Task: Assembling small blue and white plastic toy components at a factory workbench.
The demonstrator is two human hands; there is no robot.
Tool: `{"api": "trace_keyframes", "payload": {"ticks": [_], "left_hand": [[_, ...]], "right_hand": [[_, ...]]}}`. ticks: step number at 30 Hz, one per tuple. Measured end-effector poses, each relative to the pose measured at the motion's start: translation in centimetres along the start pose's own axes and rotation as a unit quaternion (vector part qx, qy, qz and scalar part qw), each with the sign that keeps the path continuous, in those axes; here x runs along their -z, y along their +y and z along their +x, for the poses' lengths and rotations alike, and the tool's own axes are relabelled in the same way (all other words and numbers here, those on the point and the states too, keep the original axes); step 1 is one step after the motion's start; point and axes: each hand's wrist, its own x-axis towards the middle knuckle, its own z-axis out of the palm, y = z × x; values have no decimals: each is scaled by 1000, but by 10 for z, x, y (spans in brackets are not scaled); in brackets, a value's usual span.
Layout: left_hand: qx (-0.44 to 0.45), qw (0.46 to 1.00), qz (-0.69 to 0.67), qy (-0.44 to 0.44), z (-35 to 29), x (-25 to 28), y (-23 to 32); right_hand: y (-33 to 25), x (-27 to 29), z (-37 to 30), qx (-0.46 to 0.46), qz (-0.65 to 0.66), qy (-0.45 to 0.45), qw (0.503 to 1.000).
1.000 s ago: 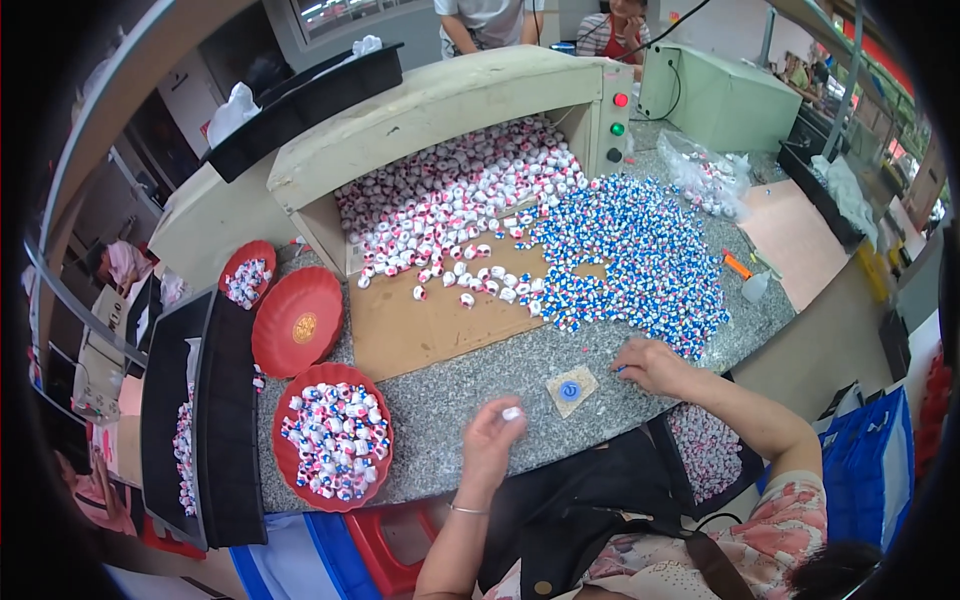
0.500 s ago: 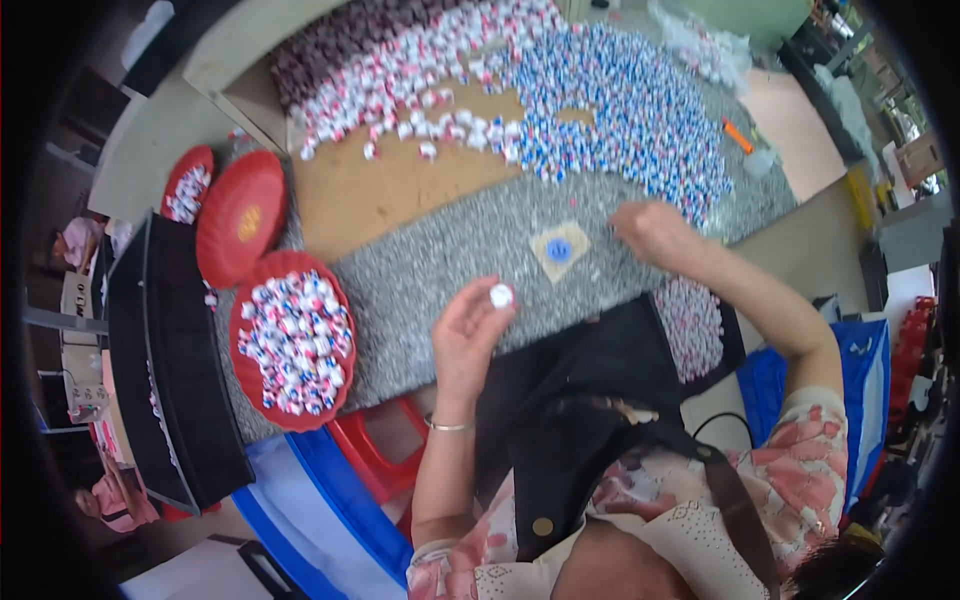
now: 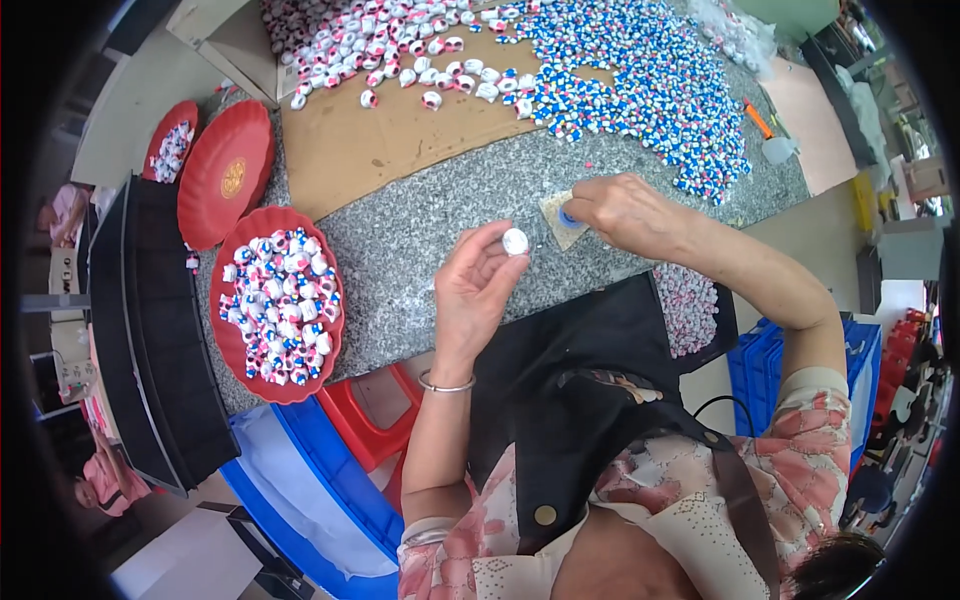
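Between the thumb and forefinger of my left hand (image 3: 475,290) is a small white round piece (image 3: 515,241), its pale round face turned up. My right hand (image 3: 635,215) has its fingers pinched together over a small blue round pot (image 3: 567,217), which they partly cover. What the fingertips hold, if anything, is hidden. Under the pot lies a beige square pad (image 3: 569,239) on the grey speckled tabletop (image 3: 400,235). A red scalloped dish (image 3: 335,340) at the left holds many small white, pink and blue pieces.
White-and-pink pieces (image 3: 380,45) and a wide spread of small blue-and-white pieces (image 3: 650,80) cover the far side, partly on brown cardboard (image 3: 370,150). An empty red dish (image 3: 230,175) stands at the left. An orange-handled tool (image 3: 758,118) lies far right.
My right hand has moved left and down onto the blue pot. The left hand still pinches the white piece, now nearer the pad. The whole view has shifted slightly.
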Motion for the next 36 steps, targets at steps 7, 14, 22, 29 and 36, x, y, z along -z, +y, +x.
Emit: {"api": "trace_keyframes", "payload": {"ticks": [7,14,22,29,36], "left_hand": [[-29,998,46,19,10,-11,-9],[-166,958,232,17,18,-28,-22],[-143,971,181,-66,9,-30,-15],[75,980,-31,-180,6,-24,3],[117,982,-15,-150,-4,-18,5]], "right_hand": [[-2,3,-5,-31,73,86,993],[-16,8,-13,-311,535,120,776],[-31,5,-26,-317,613,92,718],[-44,13,-29,-114,397,148,899],[-48,-6,-24,-117,406,167,891]]}}
